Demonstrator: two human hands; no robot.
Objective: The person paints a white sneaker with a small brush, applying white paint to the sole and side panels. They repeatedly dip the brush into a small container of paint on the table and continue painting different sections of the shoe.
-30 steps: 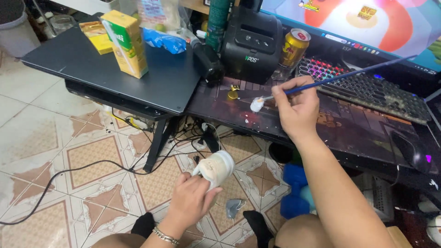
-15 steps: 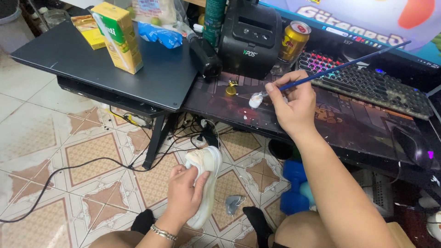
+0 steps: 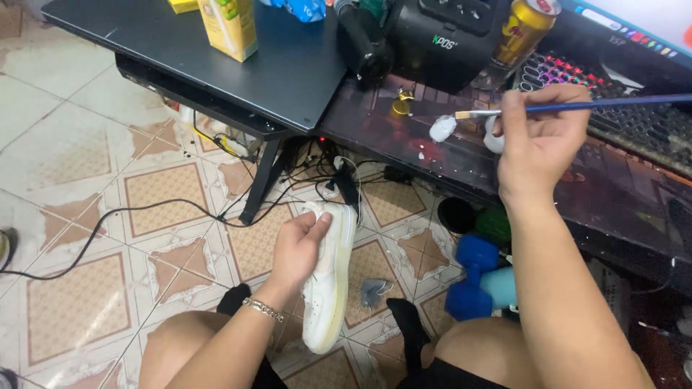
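My left hand (image 3: 299, 248) grips a white sneaker (image 3: 329, 277) by its upper, holding it on edge between my knees above the tiled floor. My right hand (image 3: 539, 140) is raised over the dark desk mat and pinches a thin blue-handled paintbrush (image 3: 577, 108). The brush tip points left, next to a white blob of paint (image 3: 442, 129) lying on the mat. A small yellow paint pot (image 3: 401, 106) stands just behind the blob.
A black desk (image 3: 288, 79) carries a yellow drink carton (image 3: 229, 27), a black box-shaped device (image 3: 443, 43), a gold can (image 3: 522, 32) and a backlit keyboard (image 3: 634, 108). Cables (image 3: 216, 209) run under the desk. Blue dumbbells (image 3: 472, 277) sit by my right leg.
My left hand has turned the sneaker from heel-on to lengthwise and on edge, raising it slightly. My right hand has lifted the brush tip just off the white paint blob.
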